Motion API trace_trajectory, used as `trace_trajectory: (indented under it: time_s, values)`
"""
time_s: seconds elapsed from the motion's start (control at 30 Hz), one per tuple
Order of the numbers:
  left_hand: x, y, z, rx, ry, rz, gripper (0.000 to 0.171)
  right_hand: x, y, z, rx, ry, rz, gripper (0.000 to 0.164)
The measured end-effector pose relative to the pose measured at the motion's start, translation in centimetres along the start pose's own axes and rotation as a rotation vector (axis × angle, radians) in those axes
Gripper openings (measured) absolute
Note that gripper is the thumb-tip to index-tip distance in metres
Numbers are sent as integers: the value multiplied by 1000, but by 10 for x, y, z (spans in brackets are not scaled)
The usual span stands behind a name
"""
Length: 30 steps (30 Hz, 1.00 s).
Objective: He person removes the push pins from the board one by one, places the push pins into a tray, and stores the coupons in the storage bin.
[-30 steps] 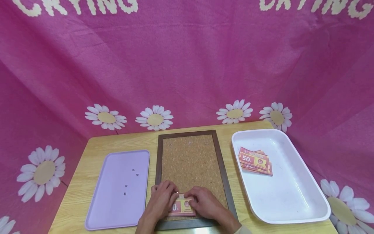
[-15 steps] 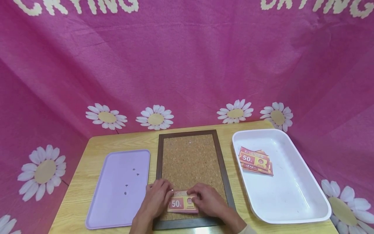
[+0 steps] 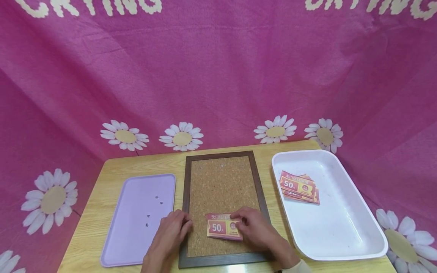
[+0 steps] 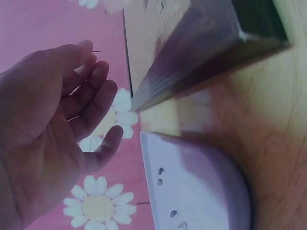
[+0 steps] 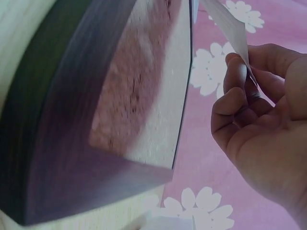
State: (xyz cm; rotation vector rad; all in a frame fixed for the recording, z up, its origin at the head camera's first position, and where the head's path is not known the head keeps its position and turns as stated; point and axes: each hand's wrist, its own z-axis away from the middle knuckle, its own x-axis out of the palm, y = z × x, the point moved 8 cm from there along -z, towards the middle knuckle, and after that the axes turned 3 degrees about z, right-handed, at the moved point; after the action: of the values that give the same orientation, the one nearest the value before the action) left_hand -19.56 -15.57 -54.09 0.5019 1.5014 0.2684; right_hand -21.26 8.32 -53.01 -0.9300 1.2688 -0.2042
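Note:
My right hand (image 3: 256, 229) pinches the right end of a red and yellow coupon (image 3: 219, 227) printed with "50", over the lower part of the framed cork board (image 3: 223, 193). In the right wrist view the pale underside of the coupon (image 5: 232, 28) stands up from between thumb and fingers. My left hand (image 3: 171, 229) is at the left frame bar, apart from the coupon. Its thumb and forefinger meet at the tips in the left wrist view, where the thin dark point of a pushpin (image 4: 97, 51) juts out; its head is hidden. The other fingers curl loosely.
A purple tray (image 3: 129, 242) with several small pushpins (image 3: 148, 216) lies left of the board. On the right stands a white basin (image 3: 341, 212) with more coupons (image 3: 297, 185) fanned at its left side. A pink flowered cloth (image 3: 218, 83) hangs behind the table.
The coupon has moved up and right across the cork in my right hand. My left hand has drawn away leftward from the coupon to the frame's left bar.

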Motion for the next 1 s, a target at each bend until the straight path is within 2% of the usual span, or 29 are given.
trace_trajectory:
  time_s: [0.17,0.27,0.5,0.77,1.0]
  values:
    - [-8,-2,3,30,69,-33,4,-11,9,1,57,28,69,23]
    - [-11,-6,4,25,92,-46,4,-18,12,2,72,56,90,23]
    - [-17,-14,6,4,103,-27,7,-36,23,6,98,105,90,23]
    - [-27,-19,12,49,189,-42,6,-58,41,11,165,138,76,25]
    - [-34,-30,16,25,217,-26,7,-78,54,19,206,173,81,25]
